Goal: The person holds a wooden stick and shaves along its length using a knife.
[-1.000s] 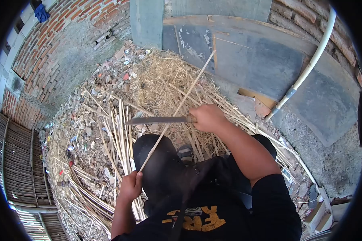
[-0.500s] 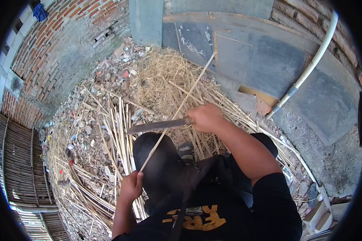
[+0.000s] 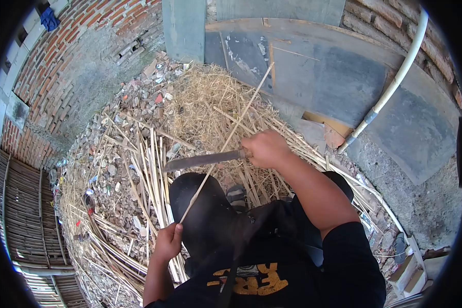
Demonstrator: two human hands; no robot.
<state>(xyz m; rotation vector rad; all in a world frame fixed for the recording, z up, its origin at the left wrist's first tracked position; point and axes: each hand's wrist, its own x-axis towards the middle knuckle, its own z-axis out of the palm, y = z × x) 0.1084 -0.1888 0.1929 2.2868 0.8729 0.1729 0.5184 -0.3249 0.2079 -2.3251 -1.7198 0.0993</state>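
My right hand (image 3: pixel 267 148) is closed round the handle of a machete (image 3: pixel 203 160), whose long dark blade points left. The blade crosses a thin bamboo strip (image 3: pixel 234 128) above my knees and appears to touch it. Between finger and thumb, my left hand (image 3: pixel 168 241) grips the near end of that strip beside my left knee. From there the strip slants up and away, its far end near the grey panels. A bundle of split bamboo strips (image 3: pixel 153 174) lies just left of my knee.
A heap of pale shavings (image 3: pixel 203 97) covers the ground ahead. More bamboo strips (image 3: pixel 305 149) lie to the right, over rubble (image 3: pixel 113 169). Grey panels (image 3: pixel 328 77) lean at the back, with a white pipe (image 3: pixel 395 84) in front. A brick wall (image 3: pixel 82 66) stands at the left.
The machete and my right hand have shifted very slightly. The bamboo strip's far end has moved a little left, while my left hand has dipped slightly, still gripping the strip.
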